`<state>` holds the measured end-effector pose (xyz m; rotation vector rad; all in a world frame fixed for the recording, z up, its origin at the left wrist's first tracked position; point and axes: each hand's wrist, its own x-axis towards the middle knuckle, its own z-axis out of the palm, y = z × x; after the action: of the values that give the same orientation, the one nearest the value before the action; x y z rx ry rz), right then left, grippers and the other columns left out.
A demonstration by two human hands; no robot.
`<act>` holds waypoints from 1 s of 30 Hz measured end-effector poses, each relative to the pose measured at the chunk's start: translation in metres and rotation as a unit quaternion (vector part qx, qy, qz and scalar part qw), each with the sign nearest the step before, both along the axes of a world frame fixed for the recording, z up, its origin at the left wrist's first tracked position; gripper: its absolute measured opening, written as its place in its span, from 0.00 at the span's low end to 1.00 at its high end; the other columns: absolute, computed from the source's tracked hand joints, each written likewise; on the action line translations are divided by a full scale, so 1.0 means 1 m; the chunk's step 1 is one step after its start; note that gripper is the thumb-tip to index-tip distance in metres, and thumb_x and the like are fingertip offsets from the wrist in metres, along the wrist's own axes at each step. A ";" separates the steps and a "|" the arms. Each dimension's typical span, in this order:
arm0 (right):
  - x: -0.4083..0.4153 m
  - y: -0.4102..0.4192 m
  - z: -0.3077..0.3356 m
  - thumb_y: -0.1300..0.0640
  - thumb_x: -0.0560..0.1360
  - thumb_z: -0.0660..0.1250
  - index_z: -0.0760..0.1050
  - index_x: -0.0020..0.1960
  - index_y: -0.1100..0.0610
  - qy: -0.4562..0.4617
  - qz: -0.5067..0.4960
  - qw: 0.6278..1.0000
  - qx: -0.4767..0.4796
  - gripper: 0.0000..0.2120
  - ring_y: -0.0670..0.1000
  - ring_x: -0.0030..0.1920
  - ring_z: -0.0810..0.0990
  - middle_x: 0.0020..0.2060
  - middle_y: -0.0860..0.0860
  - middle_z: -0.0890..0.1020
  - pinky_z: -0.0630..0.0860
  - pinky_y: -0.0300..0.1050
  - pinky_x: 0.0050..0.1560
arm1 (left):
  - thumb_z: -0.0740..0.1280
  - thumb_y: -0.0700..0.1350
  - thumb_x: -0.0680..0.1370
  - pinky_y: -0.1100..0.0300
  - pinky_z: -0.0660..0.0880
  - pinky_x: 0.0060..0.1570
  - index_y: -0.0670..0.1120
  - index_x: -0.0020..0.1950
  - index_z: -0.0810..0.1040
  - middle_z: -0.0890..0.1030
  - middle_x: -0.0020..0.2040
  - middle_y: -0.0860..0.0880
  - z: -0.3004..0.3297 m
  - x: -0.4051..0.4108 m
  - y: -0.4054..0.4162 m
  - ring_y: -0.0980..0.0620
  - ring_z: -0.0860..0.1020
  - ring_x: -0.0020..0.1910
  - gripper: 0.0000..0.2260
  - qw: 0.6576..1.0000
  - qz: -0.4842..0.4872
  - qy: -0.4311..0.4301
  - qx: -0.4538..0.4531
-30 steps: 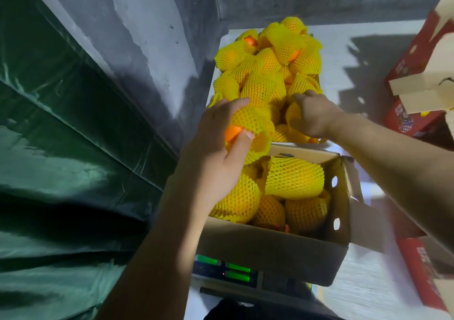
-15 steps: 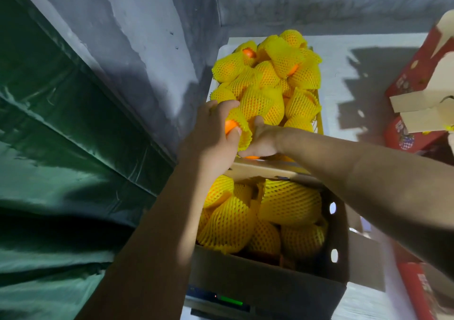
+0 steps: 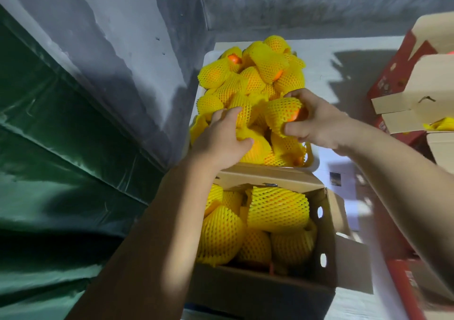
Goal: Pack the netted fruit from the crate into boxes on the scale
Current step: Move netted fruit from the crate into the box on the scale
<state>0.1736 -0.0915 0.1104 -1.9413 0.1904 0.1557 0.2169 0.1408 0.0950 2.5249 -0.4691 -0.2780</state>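
A white crate [image 3: 315,160] ahead holds a heap of orange fruit in yellow foam nets [image 3: 255,74]. Nearer to me stands an open brown cardboard box [image 3: 329,224] with several netted fruit [image 3: 277,209] inside; the scale beneath it is hidden. My right hand [image 3: 317,120] grips one netted fruit [image 3: 282,113] at the crate's near right, orange skin showing at its open end. My left hand [image 3: 221,140] lies on the near left of the heap, its fingers curled round a netted fruit [image 3: 255,147].
A grey wall rises behind and to the left. A green tarp [image 3: 61,160] fills the left side. Red and brown gift boxes [image 3: 415,81] stand at the right, more at the lower right [image 3: 405,280]. White table surface [image 3: 344,59] lies behind the crate.
Both hands have gone back over the crate's heap. My right hand has taken hold of a netted fruit; my left hand no longer lifts the one it held before and now grasps another.
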 end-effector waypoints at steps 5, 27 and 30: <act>-0.043 0.022 0.033 0.65 0.72 0.76 0.72 0.69 0.51 -0.069 0.035 0.997 0.028 0.29 0.41 0.36 0.79 0.44 0.49 0.82 0.76 0.36 0.35 | 0.66 0.56 0.78 0.44 0.76 0.66 0.59 0.76 0.69 0.73 0.72 0.54 0.015 -0.024 0.019 0.50 0.76 0.67 0.25 0.989 0.035 0.014 -0.144; -0.158 0.178 -0.002 0.39 0.77 0.61 0.51 0.84 0.48 0.026 0.154 0.895 -0.419 0.40 0.55 0.83 0.50 0.84 0.56 0.49 0.52 0.50 0.82 | 0.63 0.45 0.83 0.60 0.76 0.56 0.53 0.67 0.80 0.82 0.60 0.56 0.025 -0.179 0.156 0.55 0.80 0.58 0.14 0.997 -0.037 -0.025 -0.064; -0.160 0.189 0.011 0.39 0.76 0.67 0.56 0.83 0.49 0.005 0.133 0.864 -0.485 0.40 0.61 0.82 0.51 0.83 0.56 0.52 0.51 0.58 0.81 | 0.62 0.45 0.84 0.55 0.70 0.64 0.53 0.70 0.78 0.78 0.68 0.50 0.033 -0.187 0.153 0.47 0.75 0.66 0.15 0.995 -0.079 -0.059 0.019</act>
<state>0.0133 0.0972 0.1214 -2.9792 -0.0157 0.2887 0.0301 0.2942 0.1283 2.5543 -0.7185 -0.1974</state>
